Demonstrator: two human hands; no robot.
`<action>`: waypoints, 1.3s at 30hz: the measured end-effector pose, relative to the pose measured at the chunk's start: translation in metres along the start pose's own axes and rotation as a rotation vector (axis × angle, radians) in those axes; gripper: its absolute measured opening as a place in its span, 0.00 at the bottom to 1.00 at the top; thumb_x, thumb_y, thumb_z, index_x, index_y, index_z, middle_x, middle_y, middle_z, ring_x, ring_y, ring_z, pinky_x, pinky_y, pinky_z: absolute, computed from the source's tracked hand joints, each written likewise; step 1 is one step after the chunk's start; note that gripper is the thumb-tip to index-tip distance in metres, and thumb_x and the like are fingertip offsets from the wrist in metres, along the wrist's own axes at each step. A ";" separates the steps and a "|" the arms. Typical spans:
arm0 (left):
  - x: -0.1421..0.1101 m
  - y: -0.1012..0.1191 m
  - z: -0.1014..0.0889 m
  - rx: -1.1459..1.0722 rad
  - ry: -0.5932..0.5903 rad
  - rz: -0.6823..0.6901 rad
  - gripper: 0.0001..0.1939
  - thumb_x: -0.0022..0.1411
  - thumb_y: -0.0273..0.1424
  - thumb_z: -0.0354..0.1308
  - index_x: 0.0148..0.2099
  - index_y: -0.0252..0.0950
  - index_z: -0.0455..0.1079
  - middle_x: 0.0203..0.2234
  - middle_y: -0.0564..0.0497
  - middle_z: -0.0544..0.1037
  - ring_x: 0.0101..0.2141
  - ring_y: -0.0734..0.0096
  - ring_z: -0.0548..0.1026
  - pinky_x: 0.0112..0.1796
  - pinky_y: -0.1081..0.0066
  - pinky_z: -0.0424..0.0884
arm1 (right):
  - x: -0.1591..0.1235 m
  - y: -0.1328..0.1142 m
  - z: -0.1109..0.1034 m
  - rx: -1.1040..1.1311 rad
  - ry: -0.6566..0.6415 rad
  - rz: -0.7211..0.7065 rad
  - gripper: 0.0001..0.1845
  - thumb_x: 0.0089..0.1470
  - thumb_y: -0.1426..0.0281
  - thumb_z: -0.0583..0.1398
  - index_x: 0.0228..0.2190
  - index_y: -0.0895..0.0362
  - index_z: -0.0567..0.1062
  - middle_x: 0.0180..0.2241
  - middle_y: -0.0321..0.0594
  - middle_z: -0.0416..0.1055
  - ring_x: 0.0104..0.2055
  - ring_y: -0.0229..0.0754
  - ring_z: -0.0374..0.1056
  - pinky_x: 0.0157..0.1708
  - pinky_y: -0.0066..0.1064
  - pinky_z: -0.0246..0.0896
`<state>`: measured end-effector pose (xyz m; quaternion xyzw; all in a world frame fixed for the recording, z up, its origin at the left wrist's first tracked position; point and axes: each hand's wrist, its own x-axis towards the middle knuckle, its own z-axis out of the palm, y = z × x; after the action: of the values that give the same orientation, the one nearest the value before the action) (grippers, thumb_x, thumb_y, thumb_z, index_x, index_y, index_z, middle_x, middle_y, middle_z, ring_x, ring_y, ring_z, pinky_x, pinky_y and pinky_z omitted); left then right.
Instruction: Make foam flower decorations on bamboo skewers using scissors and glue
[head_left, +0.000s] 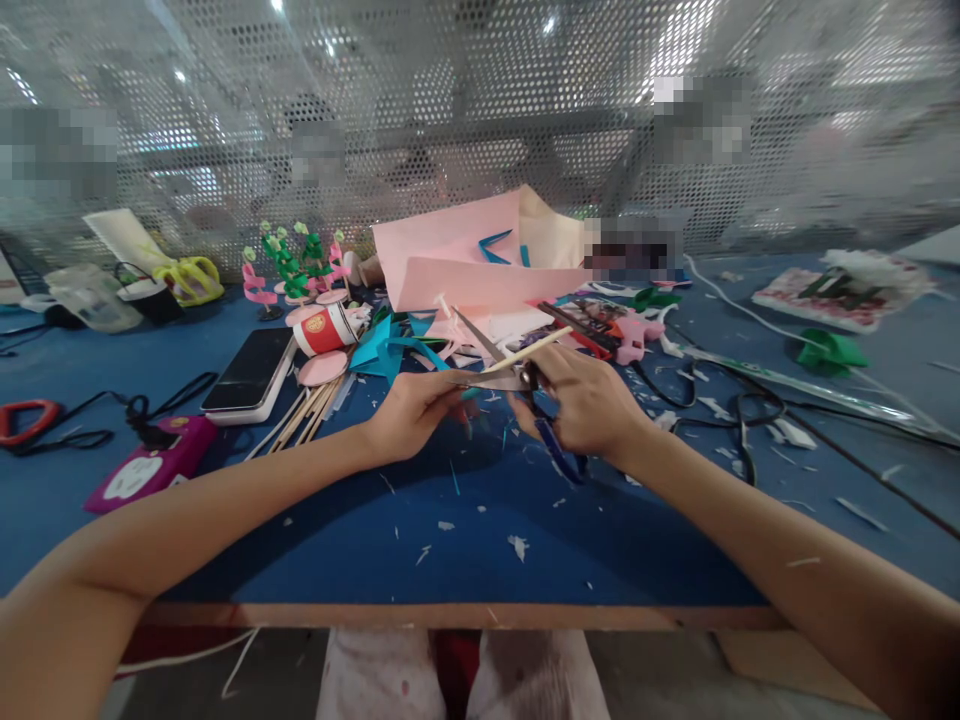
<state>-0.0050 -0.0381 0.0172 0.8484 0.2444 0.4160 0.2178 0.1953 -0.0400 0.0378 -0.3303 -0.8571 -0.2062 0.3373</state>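
Note:
My right hand (589,405) is closed round the dark blue handles of a pair of scissors (487,358), whose open blades point up and left. My left hand (412,410) is closed in a pinch just left of the blades, on a thin pale wooden stick (529,352) that lies between the blades and pokes out to the upper right. Both hands hover over the blue table top (420,520), which is littered with small paper scraps. Teal paper shapes (386,350) lie just beyond my left hand.
Pink paper sheets (465,262) stand behind the hands. To the left lie a phone (251,372), a red-and-white cup (326,330), wooden sticks (311,412), a magenta device (150,465) and pink-and-green paper figures (289,265). Black cables (742,410) and green paper (829,352) lie right. A perforated screen (480,100) backs the table.

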 end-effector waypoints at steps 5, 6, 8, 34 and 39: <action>0.004 0.002 0.001 0.051 0.153 -0.093 0.09 0.55 0.24 0.52 0.28 0.30 0.73 0.20 0.50 0.76 0.22 0.76 0.73 0.24 0.78 0.69 | -0.003 0.001 0.005 -0.046 -0.016 0.039 0.06 0.46 0.67 0.50 0.24 0.56 0.61 0.19 0.38 0.64 0.21 0.38 0.60 0.20 0.27 0.54; 0.005 0.003 0.001 0.053 0.170 -0.107 0.08 0.55 0.24 0.52 0.28 0.30 0.73 0.19 0.51 0.76 0.21 0.77 0.73 0.23 0.79 0.69 | -0.004 0.000 0.006 -0.046 -0.029 0.056 0.06 0.46 0.66 0.50 0.24 0.57 0.61 0.18 0.38 0.64 0.21 0.37 0.60 0.20 0.27 0.53; 0.005 0.004 0.000 0.087 0.202 -0.108 0.08 0.54 0.24 0.53 0.29 0.31 0.74 0.18 0.52 0.76 0.19 0.78 0.72 0.22 0.80 0.68 | -0.005 -0.001 0.007 -0.055 -0.052 0.092 0.08 0.47 0.66 0.50 0.23 0.57 0.62 0.17 0.37 0.64 0.20 0.37 0.60 0.19 0.27 0.53; 0.011 -0.004 -0.006 -0.109 0.188 -0.241 0.09 0.55 0.28 0.53 0.36 0.34 0.74 0.25 0.50 0.78 0.25 0.74 0.75 0.30 0.73 0.75 | -0.005 0.008 0.006 -0.051 -0.072 0.154 0.09 0.45 0.65 0.51 0.23 0.57 0.66 0.20 0.39 0.69 0.21 0.38 0.64 0.20 0.27 0.54; 0.009 0.001 -0.008 0.069 0.333 -0.256 0.07 0.51 0.29 0.58 0.33 0.36 0.75 0.27 0.50 0.79 0.28 0.70 0.76 0.31 0.70 0.75 | -0.006 0.005 0.007 -0.081 -0.078 0.195 0.10 0.45 0.65 0.51 0.22 0.57 0.67 0.18 0.39 0.69 0.20 0.39 0.65 0.20 0.28 0.53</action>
<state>-0.0060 -0.0321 0.0276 0.7367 0.3968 0.5110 0.1965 0.1989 -0.0348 0.0294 -0.4333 -0.8243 -0.1936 0.3086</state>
